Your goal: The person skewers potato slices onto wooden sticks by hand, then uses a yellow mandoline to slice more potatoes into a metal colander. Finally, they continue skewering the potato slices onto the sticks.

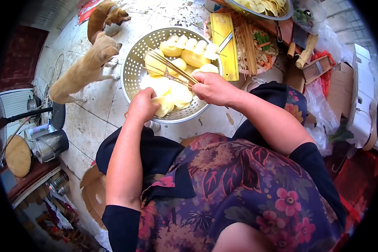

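Below me is a metal colander (132,59) with holes in its wall. Thin pale potato slices (172,94) lie heaped in its near part. Behind them are several peeled potatoes (188,57), with slices threaded on a skewer (193,44) resting across them. My right hand (214,87) is closed around a few thin wooden skewers (168,65), whose far ends point up and left over the colander. At the near left rim, my left hand (143,105) pinches a potato slice (158,103) at the heap's edge. Its fingertips are partly hidden.
A yellow slicer board (224,46) and a skewer bundle (247,50) lie right of the colander, by a basin of chopped vegetables (264,46). A bowl of slices (290,10) stands beyond. Two dogs (82,69) are at the left. A cardboard box (92,189) sits by my leg.
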`<state>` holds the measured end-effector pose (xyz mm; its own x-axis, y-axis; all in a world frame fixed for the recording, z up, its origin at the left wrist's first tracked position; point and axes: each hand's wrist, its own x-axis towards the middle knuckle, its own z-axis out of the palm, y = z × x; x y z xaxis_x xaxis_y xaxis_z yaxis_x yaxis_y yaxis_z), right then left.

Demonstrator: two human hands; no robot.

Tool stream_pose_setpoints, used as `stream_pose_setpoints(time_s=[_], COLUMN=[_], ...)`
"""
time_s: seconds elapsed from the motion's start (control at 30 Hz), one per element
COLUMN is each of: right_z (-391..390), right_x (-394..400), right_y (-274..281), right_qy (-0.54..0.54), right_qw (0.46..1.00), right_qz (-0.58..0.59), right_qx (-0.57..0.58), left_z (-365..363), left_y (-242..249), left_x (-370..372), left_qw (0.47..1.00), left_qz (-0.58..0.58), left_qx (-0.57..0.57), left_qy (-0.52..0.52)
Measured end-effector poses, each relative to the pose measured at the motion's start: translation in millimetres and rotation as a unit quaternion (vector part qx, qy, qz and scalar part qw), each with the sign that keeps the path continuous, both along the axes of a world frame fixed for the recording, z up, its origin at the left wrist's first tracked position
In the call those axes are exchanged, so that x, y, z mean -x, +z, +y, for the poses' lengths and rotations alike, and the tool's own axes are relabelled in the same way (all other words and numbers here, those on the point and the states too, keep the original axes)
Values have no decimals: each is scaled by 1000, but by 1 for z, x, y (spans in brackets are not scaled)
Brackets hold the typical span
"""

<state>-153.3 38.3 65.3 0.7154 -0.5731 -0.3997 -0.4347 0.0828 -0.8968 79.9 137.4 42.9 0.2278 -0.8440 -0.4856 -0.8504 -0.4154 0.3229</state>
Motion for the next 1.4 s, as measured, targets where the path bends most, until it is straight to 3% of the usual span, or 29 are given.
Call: stream_pose_setpoints(time_s=[0.27, 0.37, 0.47, 0.93, 1.03, 1.1, 1.13, 1.2, 1.3, 1.4], right_z=[-3, -10, -13, -15, -16, -17, -18, -19, -19, -19], right_x=[-4, -4, -3, 0, 1, 2, 2, 3, 5, 7], right_y=[1, 12, 14, 17, 26, 28, 28, 28, 24, 23], right_qy=[-10, -57, -68, -82, -86, -87, -85, -84, -89, -83], right_qw=[999, 995, 994, 993, 992, 991, 993, 994, 993, 994], right_qz=[11, -23, -21, -66, -76, -80, -64, -47, -62, -63], right_qx=[-37, -84, -79, -54, -59, -59, -50, -41, -39, -21], left_z=[2, -1, -4, -44, -50, -54, -55, -57, -52, -40], left_y=[-1, 1, 6, 1, -11, -21, -22, -21, -16, -13], left_x=[-18, -22, -16, 11, 15, 17, 17, 18, 26, 52], left_qw=[992, 961, 938, 948, 937, 966, 966, 980, 996, 984], left_qz=[97, 220, 272, 252, 293, 175, 176, -18, 10, -119], left_qx=[39, 21, 40, 40, 24, 124, 124, 169, 86, 35], left_qy=[76, 168, 212, 191, 189, 144, 143, 106, 12, -127])
